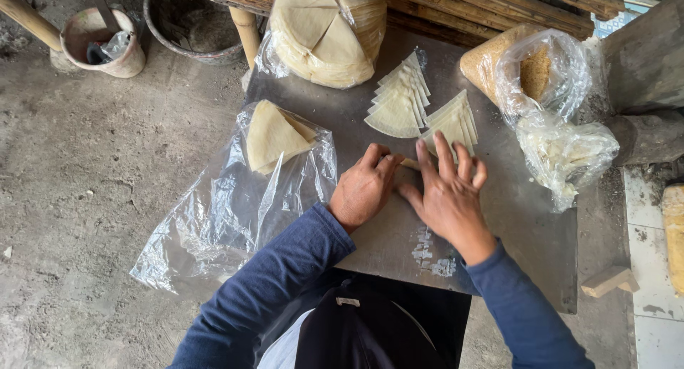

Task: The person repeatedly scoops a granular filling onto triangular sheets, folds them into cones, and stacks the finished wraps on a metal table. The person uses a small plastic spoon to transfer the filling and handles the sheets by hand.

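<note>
My left hand [363, 187] and my right hand [449, 194] rest together on a grey metal table [527, 226]. Between their fingertips lies a thin pale rolled wrapper [409, 164], which both hands press and pinch. Just beyond my right hand, a fanned row of pale triangular wrappers [452, 123] lies on the table. A second fan of triangles [399, 102] lies further back. My sleeves are dark blue.
A clear bag [228, 212] with a few triangular wrappers [274, 134] hangs off the table's left edge. A big bagged stack of wrappers [324, 34] sits at the back. Bags of brown crumbs [531, 66] and whitish filling [563, 155] sit right. Buckets [100, 41] stand on the concrete floor.
</note>
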